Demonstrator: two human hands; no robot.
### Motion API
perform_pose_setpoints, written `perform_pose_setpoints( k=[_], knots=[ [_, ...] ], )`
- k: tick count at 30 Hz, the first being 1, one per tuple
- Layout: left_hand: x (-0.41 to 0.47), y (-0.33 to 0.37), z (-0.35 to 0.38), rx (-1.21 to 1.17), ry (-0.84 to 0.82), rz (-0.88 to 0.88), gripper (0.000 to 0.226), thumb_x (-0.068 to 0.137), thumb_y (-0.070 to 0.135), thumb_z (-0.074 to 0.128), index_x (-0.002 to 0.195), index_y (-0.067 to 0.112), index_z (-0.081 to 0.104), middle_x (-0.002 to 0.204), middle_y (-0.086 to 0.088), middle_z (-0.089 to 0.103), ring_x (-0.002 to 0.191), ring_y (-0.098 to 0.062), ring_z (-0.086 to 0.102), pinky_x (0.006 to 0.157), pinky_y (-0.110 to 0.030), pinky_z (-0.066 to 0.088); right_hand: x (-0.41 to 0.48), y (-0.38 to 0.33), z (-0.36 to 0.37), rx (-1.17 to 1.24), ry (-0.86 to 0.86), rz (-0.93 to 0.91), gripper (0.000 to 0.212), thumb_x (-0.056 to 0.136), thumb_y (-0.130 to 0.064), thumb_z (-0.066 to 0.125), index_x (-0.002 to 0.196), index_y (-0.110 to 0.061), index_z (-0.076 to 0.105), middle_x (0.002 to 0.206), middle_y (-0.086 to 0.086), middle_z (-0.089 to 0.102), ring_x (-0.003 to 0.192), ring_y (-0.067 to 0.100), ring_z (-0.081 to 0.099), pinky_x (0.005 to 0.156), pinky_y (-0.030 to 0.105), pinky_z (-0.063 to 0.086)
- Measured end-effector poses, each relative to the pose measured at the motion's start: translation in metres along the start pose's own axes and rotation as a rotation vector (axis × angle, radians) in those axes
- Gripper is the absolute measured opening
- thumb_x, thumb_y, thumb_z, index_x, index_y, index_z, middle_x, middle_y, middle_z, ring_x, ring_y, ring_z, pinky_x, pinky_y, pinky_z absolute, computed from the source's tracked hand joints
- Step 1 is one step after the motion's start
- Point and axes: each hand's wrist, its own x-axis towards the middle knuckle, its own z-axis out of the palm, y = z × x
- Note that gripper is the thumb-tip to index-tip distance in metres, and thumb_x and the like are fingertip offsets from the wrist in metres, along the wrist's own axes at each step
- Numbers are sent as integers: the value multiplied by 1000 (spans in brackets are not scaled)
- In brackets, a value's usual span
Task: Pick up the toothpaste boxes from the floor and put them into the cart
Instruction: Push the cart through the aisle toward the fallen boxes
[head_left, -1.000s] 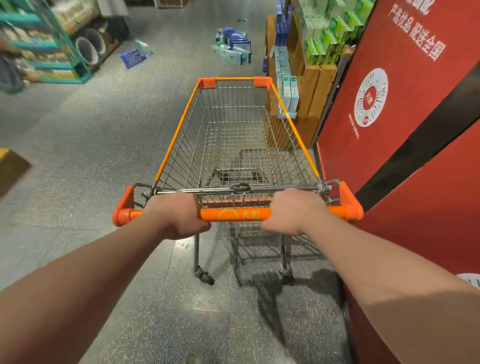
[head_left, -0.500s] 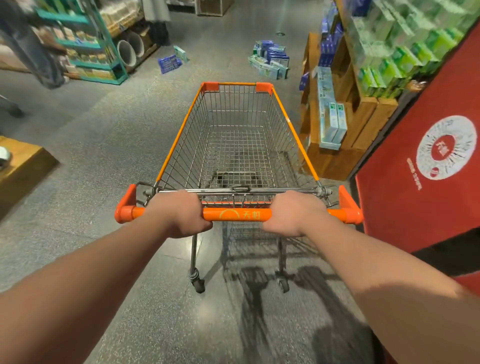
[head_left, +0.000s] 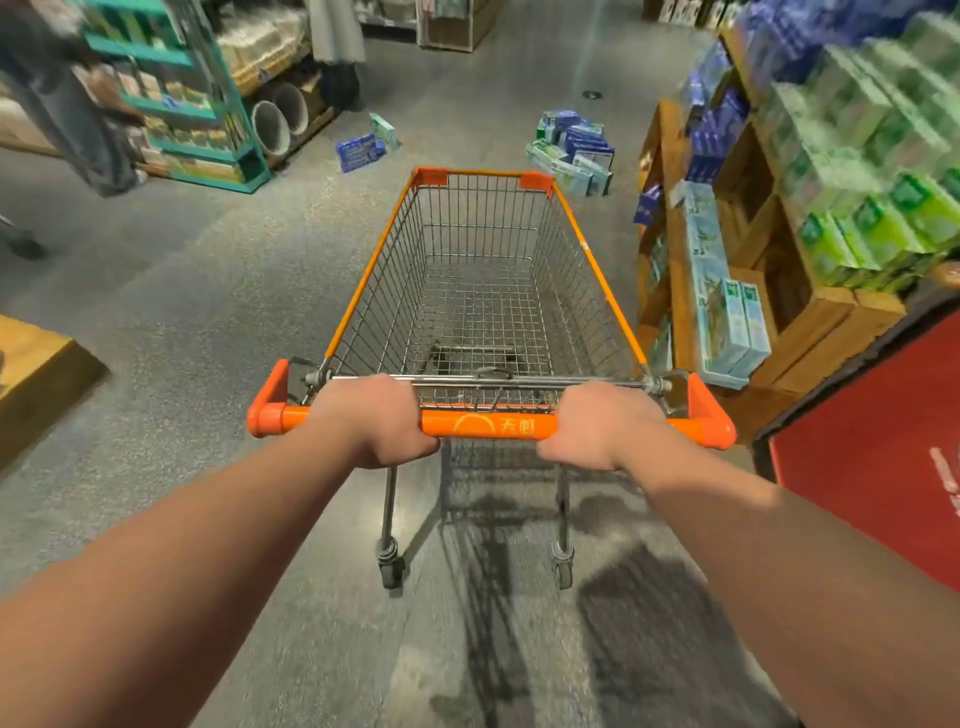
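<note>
A wire shopping cart (head_left: 597, 249) with orange trim stands in front of me, its basket empty. My left hand (head_left: 376, 418) and my right hand (head_left: 597, 426) both grip its orange handle bar (head_left: 488, 425). A pile of blue and green toothpaste boxes (head_left: 574, 148) lies on the floor just beyond the cart's front right corner. Two more boxes, a blue one (head_left: 358, 150) and a green one (head_left: 384, 130), lie on the floor further left, near a teal shelf.
Wooden crate shelves (head_left: 810, 317) stacked with green and blue boxes line the right side, close to the cart. A red panel (head_left: 872, 457) stands at the near right. A teal shelf unit (head_left: 176, 98) and a person (head_left: 62, 104) are at the far left. A wooden platform (head_left: 36, 374) sits left.
The cart and I have rolled forward along the aisle. The floor boxes are closer, the red panel has slid back to my right, and the crate shelves are now alongside the cart.
</note>
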Motion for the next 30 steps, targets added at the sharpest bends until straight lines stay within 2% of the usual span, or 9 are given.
perform_pose_setpoints(
  k=[4, 8, 13, 18, 21, 23, 27, 30],
  knots=[
    [85, -38, -20, 6, 13, -26, 52, 70, 68, 43, 77, 19, 62, 71, 4, 57, 72, -25, 62, 66, -33, 52, 85, 7, -40, 8, 2, -1, 33, 75, -52, 59, 75, -19, 60, 78, -2, 59, 79, 29, 63, 69, 35, 49],
    [174, -74, -45, 18, 22, -64, 52, 71, 70, 45, 81, 21, 59, 78, 1, 59, 75, -25, 60, 67, -32, 49, 174, 21, -87, 4, 3, -49, 32, 78, -49, 58, 71, -18, 57, 76, -1, 59, 73, 25, 62, 70, 35, 51],
    [282, -121, -76, -18, 32, -72, 61, 67, 71, 42, 93, 23, 69, 83, 3, 66, 78, -23, 65, 72, -33, 55, 297, 33, -142, -30, -117, -82, 34, 79, -51, 53, 78, -18, 61, 83, 0, 63, 75, 20, 62, 66, 32, 51],
    [388, -169, -112, 5, 4, -68, 53, 71, 68, 45, 80, 19, 64, 79, 1, 63, 76, -24, 63, 68, -32, 51, 409, 46, -192, -15, -51, -128, 35, 78, -53, 55, 77, -18, 53, 80, -4, 53, 79, 23, 59, 75, 35, 53],
    [457, -201, -135, -9, -19, -77, 44, 74, 65, 47, 69, 21, 54, 74, 3, 57, 74, -25, 60, 67, -32, 49, 483, 49, -225, -27, -18, -139, 37, 80, -56, 54, 77, -19, 50, 81, -2, 54, 77, 24, 59, 71, 36, 51],
    [507, -224, -149, -12, -23, -65, 45, 74, 65, 47, 69, 21, 54, 72, 5, 55, 74, -24, 60, 67, -33, 50, 533, 50, -248, -53, -8, -143, 40, 80, -58, 55, 78, -18, 53, 78, -2, 52, 77, 26, 59, 68, 36, 50],
    [616, -280, -175, 15, -15, -46, 50, 75, 68, 46, 78, 21, 62, 77, 3, 61, 74, -23, 62, 67, -33, 51, 635, 52, -302, -51, 16, -109, 42, 80, -57, 57, 93, -18, 66, 77, -3, 50, 75, 24, 59, 67, 34, 48],
    [695, -318, -195, 4, -32, -27, 52, 76, 71, 45, 76, 22, 63, 76, 4, 62, 74, -20, 63, 71, -35, 56, 710, 53, -341, -31, 4, -88, 38, 79, -55, 57, 89, -19, 62, 76, -4, 50, 74, 25, 58, 69, 35, 50]
  ],
)
